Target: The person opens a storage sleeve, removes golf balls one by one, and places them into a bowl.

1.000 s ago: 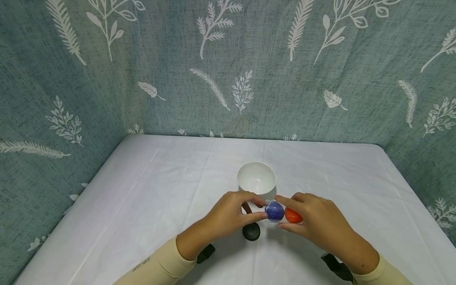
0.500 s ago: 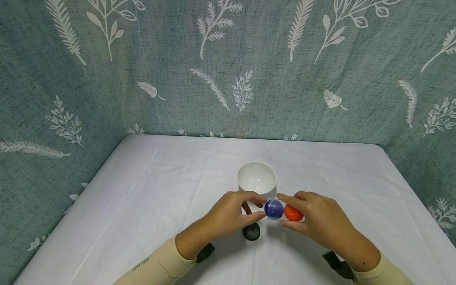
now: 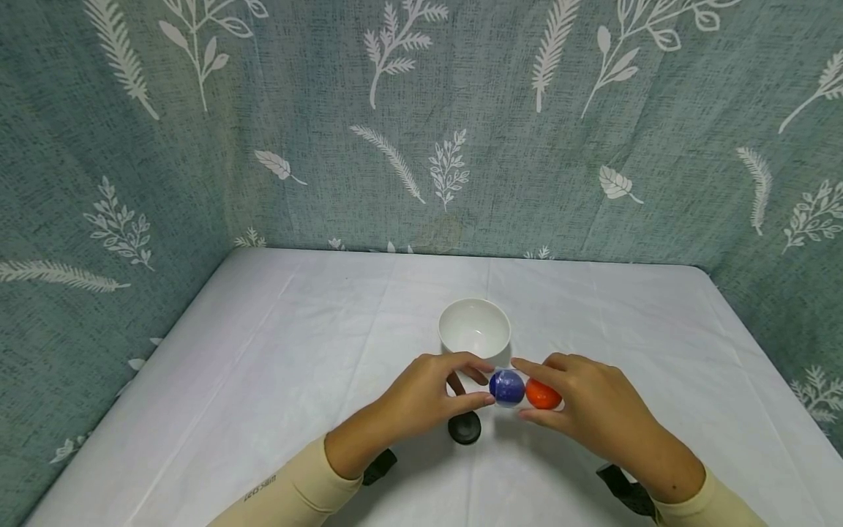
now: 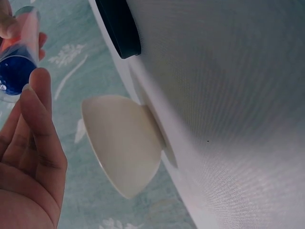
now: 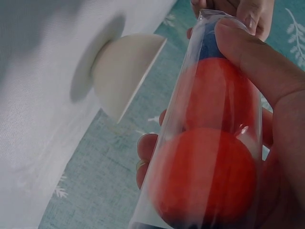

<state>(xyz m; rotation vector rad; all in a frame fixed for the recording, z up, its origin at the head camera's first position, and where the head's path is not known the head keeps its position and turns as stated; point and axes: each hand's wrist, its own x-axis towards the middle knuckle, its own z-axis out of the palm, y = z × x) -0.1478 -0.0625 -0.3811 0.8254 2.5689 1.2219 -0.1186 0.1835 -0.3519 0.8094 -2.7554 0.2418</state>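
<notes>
A clear plastic tube of balls [image 5: 205, 176] lies across between the two hands, with blue at its left end and orange-red balls beside it. My right hand [image 3: 586, 402] grips its right part, thumb on the near side and fingers round the far side. At the blue end [image 3: 506, 387], the thumb and index fingertips of my left hand [image 3: 428, 391] pinch the tube's edge. The left wrist view shows those fingertips close together right at the rim. Just below the left fingers sits a black round object [image 3: 465, 429] on the table.
A white bowl [image 3: 474, 331] stands on the white cloth-covered table [image 3: 316, 351], just beyond the hands. Patterned green fabric [image 3: 316, 183] hangs behind and along the sides. Dark wrist-worn pieces [image 3: 380, 468] sit beneath the forearms.
The tube and my right hand have shifted up very slightly, mostly in the first half second. The left hand, bowl and black object have kept their places.
</notes>
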